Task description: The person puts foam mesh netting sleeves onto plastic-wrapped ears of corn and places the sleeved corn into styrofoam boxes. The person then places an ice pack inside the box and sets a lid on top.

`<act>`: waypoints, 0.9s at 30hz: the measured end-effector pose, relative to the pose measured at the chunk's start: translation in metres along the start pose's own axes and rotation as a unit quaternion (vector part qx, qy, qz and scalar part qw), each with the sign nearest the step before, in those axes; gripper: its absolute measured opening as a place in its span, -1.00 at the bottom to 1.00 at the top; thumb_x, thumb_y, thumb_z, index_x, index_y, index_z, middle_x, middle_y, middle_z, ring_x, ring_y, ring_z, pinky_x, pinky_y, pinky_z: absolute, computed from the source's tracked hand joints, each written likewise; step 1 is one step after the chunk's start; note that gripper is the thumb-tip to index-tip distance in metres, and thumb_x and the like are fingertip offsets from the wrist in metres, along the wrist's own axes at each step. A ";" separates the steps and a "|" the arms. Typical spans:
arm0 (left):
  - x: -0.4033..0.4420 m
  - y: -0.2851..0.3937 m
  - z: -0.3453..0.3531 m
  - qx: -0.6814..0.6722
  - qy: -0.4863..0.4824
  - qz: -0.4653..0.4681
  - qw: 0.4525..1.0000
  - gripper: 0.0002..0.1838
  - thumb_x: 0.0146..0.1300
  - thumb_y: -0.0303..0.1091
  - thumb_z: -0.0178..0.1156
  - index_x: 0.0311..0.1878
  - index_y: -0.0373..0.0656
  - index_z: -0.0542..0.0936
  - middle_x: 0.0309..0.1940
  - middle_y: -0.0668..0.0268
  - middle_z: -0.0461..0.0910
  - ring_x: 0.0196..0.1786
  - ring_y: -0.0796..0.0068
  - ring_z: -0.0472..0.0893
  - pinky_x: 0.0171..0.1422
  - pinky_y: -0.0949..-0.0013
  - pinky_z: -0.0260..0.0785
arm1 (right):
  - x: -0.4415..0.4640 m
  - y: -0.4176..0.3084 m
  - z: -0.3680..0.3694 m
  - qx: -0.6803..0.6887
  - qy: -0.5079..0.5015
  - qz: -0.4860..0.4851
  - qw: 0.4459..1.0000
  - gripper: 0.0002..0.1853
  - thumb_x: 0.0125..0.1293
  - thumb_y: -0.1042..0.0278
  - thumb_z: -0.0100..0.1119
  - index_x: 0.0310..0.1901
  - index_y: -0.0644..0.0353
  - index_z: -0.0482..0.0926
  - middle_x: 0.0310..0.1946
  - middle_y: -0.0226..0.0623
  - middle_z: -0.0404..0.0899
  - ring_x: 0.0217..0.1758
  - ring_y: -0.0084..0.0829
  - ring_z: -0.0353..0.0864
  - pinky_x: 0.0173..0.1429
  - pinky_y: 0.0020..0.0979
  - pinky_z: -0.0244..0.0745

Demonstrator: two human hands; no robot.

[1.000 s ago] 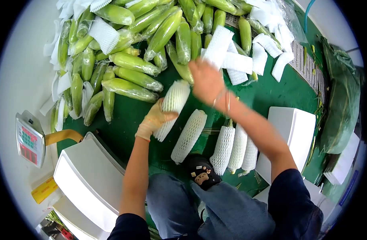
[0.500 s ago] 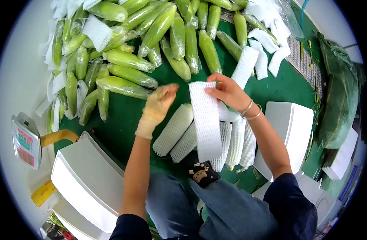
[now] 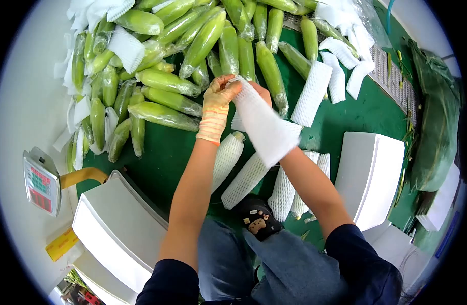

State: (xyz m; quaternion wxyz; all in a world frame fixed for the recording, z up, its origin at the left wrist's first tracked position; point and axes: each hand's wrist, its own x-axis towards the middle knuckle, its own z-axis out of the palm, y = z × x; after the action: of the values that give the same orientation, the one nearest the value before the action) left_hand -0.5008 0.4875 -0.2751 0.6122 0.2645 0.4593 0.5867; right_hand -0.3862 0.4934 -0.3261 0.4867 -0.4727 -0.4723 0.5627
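Observation:
My left hand (image 3: 217, 104), in a pale glove with an orange-striped cuff, pinches the upper edge of a white foam net sleeve (image 3: 264, 124). My right hand (image 3: 262, 92) is at the same end, mostly hidden behind the sleeve, its fingers closed on it. The sleeve hangs down across my right wrist, its lower end blurred. Just beyond my hands lie many green ears of corn (image 3: 167, 81) wrapped in clear film. Below, several ears in foam net sleeves (image 3: 246, 180) lie side by side, partly covered by my right forearm.
Loose foam sleeves (image 3: 312, 94) lie on the green table (image 3: 159, 145) at the right and among the corn. A white bin (image 3: 368, 178) stands right, another (image 3: 116, 218) left beside a scale (image 3: 41, 182). A dark green bag (image 3: 434, 117) sits far right.
My left hand has moved right and up to the sleeve and now pinches its edge. My right hand has shifted left and up behind it, and the sleeve now slants.

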 end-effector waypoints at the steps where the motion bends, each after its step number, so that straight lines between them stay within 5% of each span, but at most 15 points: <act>1: -0.003 -0.003 -0.002 0.016 0.034 0.005 0.999 -0.67 0.13 -0.40 0.32 -0.07 -0.28 0.50 -0.25 0.38 0.52 -0.17 0.59 0.47 0.01 0.54 0.31 | -0.001 0.015 0.003 0.015 -0.003 -0.002 1.000 -0.84 0.16 0.38 0.24 -0.35 0.27 0.50 -0.52 -0.33 0.50 -0.45 -0.53 0.48 -0.35 -0.48 0.40; 6: -0.030 -0.030 -0.001 0.066 0.169 0.041 0.983 -0.77 0.30 -0.20 0.17 -0.28 -0.19 0.51 -0.40 0.46 0.50 -0.36 0.54 0.46 -0.21 0.39 0.35 | -0.024 -0.004 0.026 -0.144 0.011 -0.064 0.987 -0.69 0.36 0.15 0.02 -0.33 0.30 0.42 -0.54 -0.25 0.38 -0.45 -0.45 0.37 -0.31 -0.43 0.34; 8: -0.029 -0.075 -0.026 0.366 0.119 0.106 0.917 -0.75 0.37 -0.27 0.07 -0.02 -0.23 0.43 -0.13 0.32 0.49 -0.11 0.54 0.44 0.07 0.48 0.29 | -0.045 -0.055 0.036 -0.080 -0.015 0.069 0.994 -0.59 0.45 0.05 -0.12 -0.32 0.30 0.37 -0.55 -0.19 0.34 -0.47 -0.48 0.28 -0.33 -0.39 0.30; 11: -0.044 -0.113 -0.054 0.208 0.041 0.173 0.962 -0.60 0.42 -0.33 -0.08 0.27 -0.23 0.30 0.22 0.26 0.35 0.22 0.40 0.34 0.39 0.37 0.08 | -0.040 -0.063 0.037 -0.160 -0.003 0.033 0.987 -0.59 0.40 0.09 -0.01 -0.35 0.37 0.41 -0.63 -0.24 0.31 -0.53 -0.52 0.22 -0.42 -0.37 0.24; 12: -0.054 -0.089 -0.049 0.415 0.057 0.229 0.879 -0.61 0.42 -0.35 -0.09 0.27 -0.23 0.29 0.22 0.26 0.34 0.20 0.42 0.35 0.36 0.39 0.12 | -0.037 -0.061 0.036 -0.161 -0.001 0.033 0.986 -0.59 0.40 0.09 -0.01 -0.35 0.37 0.41 -0.63 -0.24 0.31 -0.53 -0.52 0.22 -0.42 -0.37 0.24; 14: -0.075 0.005 0.004 0.146 0.041 0.096 0.984 -0.63 0.41 -0.30 -0.04 0.20 -0.27 0.37 0.12 0.28 0.43 0.06 0.49 0.43 0.21 0.45 0.26 | -0.021 -0.047 0.031 -0.178 -0.048 0.007 0.983 -0.65 0.34 0.16 0.08 -0.30 0.40 0.48 -0.66 -0.17 0.40 -0.61 -0.42 0.32 -0.45 -0.32 0.27; 16: -0.042 -0.010 -0.011 0.070 0.112 0.000 0.991 -0.65 0.30 -0.22 0.15 0.00 -0.29 0.51 -0.21 0.37 0.55 -0.17 0.57 0.48 0.00 0.51 0.33 | -0.003 -0.033 0.027 -0.385 -0.041 -0.241 0.890 -0.78 0.22 0.30 0.12 -0.25 0.31 0.58 -0.59 -0.08 0.53 -0.53 -0.18 0.53 -0.41 -0.25 0.38; 18: -0.032 -0.020 -0.017 0.020 0.144 -0.036 0.989 -0.77 0.22 -0.35 0.20 -0.15 -0.31 0.53 -0.28 0.31 0.55 -0.21 0.49 0.51 -0.01 0.44 0.36 | 0.010 -0.057 0.018 -0.561 -0.093 -0.260 0.780 -0.76 0.13 0.35 0.13 -0.19 0.24 0.59 -0.50 -0.13 0.59 -0.42 -0.11 0.58 -0.33 -0.23 0.46; 19: -0.020 -0.030 -0.022 0.020 0.143 -0.035 0.989 -0.77 0.22 -0.35 0.20 -0.15 -0.31 0.53 -0.28 0.31 0.55 -0.21 0.49 0.51 -0.01 0.44 0.36 | 0.021 0.007 0.002 -0.474 0.076 -0.433 0.763 -0.77 0.15 0.38 0.11 -0.17 0.23 0.57 -0.45 -0.14 0.59 -0.39 -0.18 0.59 -0.31 -0.26 0.46; 21: 0.010 -0.048 -0.027 -0.290 0.090 -0.041 0.952 -0.77 0.26 -0.40 0.06 -0.10 -0.35 0.49 -0.13 0.06 0.54 -0.09 0.21 0.54 0.10 0.23 0.40 | 0.037 0.007 -0.005 -0.197 0.051 -0.010 0.979 -0.85 0.25 0.37 0.07 -0.20 0.21 0.55 -0.41 -0.21 0.60 -0.39 -0.27 0.59 -0.32 -0.30 0.46; 22: 0.015 -0.029 -0.021 -0.364 0.070 -0.058 0.927 -0.76 0.27 -0.43 0.02 -0.08 -0.39 0.47 -0.05 -0.01 0.50 -0.01 0.17 0.51 0.18 0.08 0.36 | 0.042 0.002 -0.002 0.133 0.063 0.126 0.981 -0.82 0.33 0.26 0.06 -0.25 0.20 0.55 -0.38 -0.27 0.61 -0.39 -0.33 0.58 -0.29 -0.36 0.47; 23: 0.032 -0.038 -0.031 -0.386 0.118 -0.028 0.914 -0.79 0.28 -0.44 -0.02 -0.12 -0.38 0.47 -0.08 0.01 0.52 -0.04 0.18 0.53 0.18 0.12 0.36 | 0.044 -0.004 -0.004 0.132 0.063 0.123 0.982 -0.82 0.33 0.26 0.06 -0.25 0.20 0.55 -0.38 -0.27 0.61 -0.39 -0.33 0.58 -0.29 -0.36 0.47; 24: 0.035 -0.059 -0.046 -0.119 0.135 0.093 0.979 -0.81 0.28 -0.42 0.00 -0.14 -0.34 0.47 -0.13 0.04 0.52 -0.07 0.19 0.53 0.15 0.18 0.38 | 0.044 -0.013 -0.005 0.247 0.045 0.195 0.948 -0.79 0.33 0.21 0.09 -0.19 0.18 0.55 -0.30 -0.31 0.62 -0.32 -0.36 0.59 -0.21 -0.37 0.48; 26: 0.043 -0.059 -0.054 -0.344 0.125 -0.032 0.930 -0.77 0.22 -0.38 0.09 -0.09 -0.21 0.36 -0.26 0.16 0.48 -0.25 0.25 0.54 -0.03 0.18 0.44 | 0.040 -0.012 -0.007 0.212 0.017 0.270 0.939 -0.65 0.28 0.10 0.18 -0.18 0.28 0.56 -0.31 -0.23 0.64 -0.30 -0.34 0.62 -0.20 -0.33 0.48; 27: 0.033 -0.070 -0.042 0.112 0.185 0.095 0.972 -0.62 0.16 -0.22 0.20 -0.04 -0.21 0.37 -0.25 0.15 0.53 -0.25 0.23 0.58 -0.08 0.19 0.46 | 0.037 -0.010 -0.007 0.211 0.018 0.269 0.940 -0.65 0.28 0.10 0.18 -0.18 0.28 0.56 -0.31 -0.23 0.64 -0.30 -0.34 0.62 -0.20 -0.33 0.48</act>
State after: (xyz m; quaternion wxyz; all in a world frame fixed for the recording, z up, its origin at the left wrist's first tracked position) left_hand -0.5075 0.4985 -0.3619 0.4247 0.2612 0.6001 0.6255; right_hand -0.3811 0.5318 -0.3196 0.4141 -0.4783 -0.1892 0.7510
